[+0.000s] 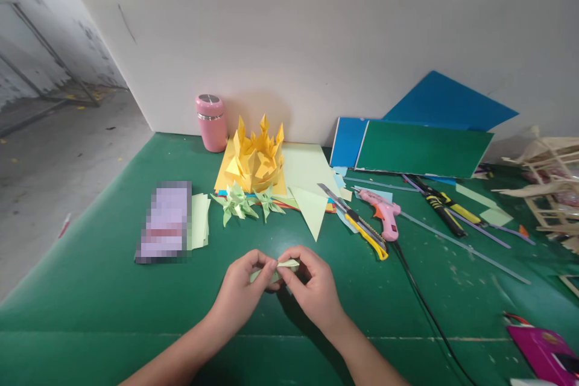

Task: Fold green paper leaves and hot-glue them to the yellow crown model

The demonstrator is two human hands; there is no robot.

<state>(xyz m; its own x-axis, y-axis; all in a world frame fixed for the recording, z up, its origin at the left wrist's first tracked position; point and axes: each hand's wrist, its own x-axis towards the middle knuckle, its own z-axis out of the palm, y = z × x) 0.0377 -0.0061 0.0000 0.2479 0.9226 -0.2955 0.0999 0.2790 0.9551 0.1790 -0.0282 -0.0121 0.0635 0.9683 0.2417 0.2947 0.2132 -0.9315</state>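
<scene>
Between my two hands is a small folded piece of pale green paper (274, 276), held above the green table near its middle. My left hand (246, 280) pinches its left part with thumb and forefinger. From the other side, my right hand (310, 282) grips the narrow folded edge. My fingers cover much of the paper, so its full shape is hidden. Beyond my hands lie light green folded paper flowers (237, 202). Behind them a yellow folded-paper crown (257, 157) stands on a stack of coloured paper. A pale green triangular sheet (311, 208) points toward me.
Left are a blurred purple rectangular item (167, 217) and pale green paper slips (199, 221). A pink flask (211, 123) stands behind. To the right lie a yellow utility knife (362, 226), blade exposed, a corded pink glue gun (382, 211), pliers (441, 208) and a magenta pouch (540, 350).
</scene>
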